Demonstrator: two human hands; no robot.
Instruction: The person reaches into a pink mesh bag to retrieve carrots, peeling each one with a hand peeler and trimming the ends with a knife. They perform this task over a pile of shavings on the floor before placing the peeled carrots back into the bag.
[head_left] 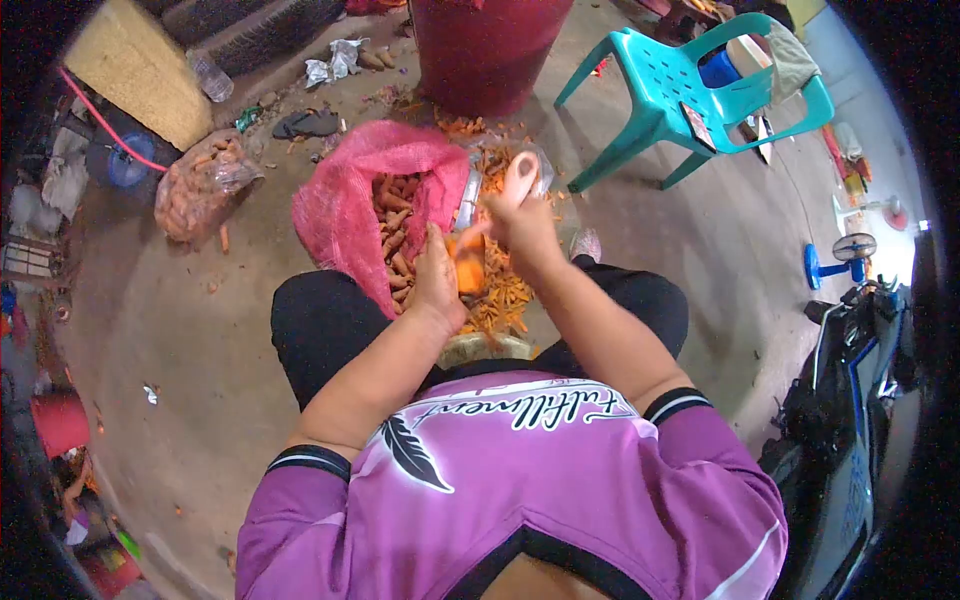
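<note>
My left hand (437, 277) is closed around a peeled, bright orange carrot (470, 268), held low between my knees. Just to its right, my right hand (524, 228) grips a peeler by its pale pink handle (520, 178), which has a hole at the end. The peeler's head is blurred close to the carrot's upper end. Left of my hands, a pink mesh sack (335, 215) lies open with many unpeeled carrots (393, 225) inside. Orange peelings (508, 302) are heaped below and around the carrot.
A dark red drum (485, 55) stands ahead, with a green plastic chair (650, 75) to its right. A clear bag of carrots (205, 190) rests on the floor at left. At right are a small blue fan (835, 262) and a motorcycle (850, 420).
</note>
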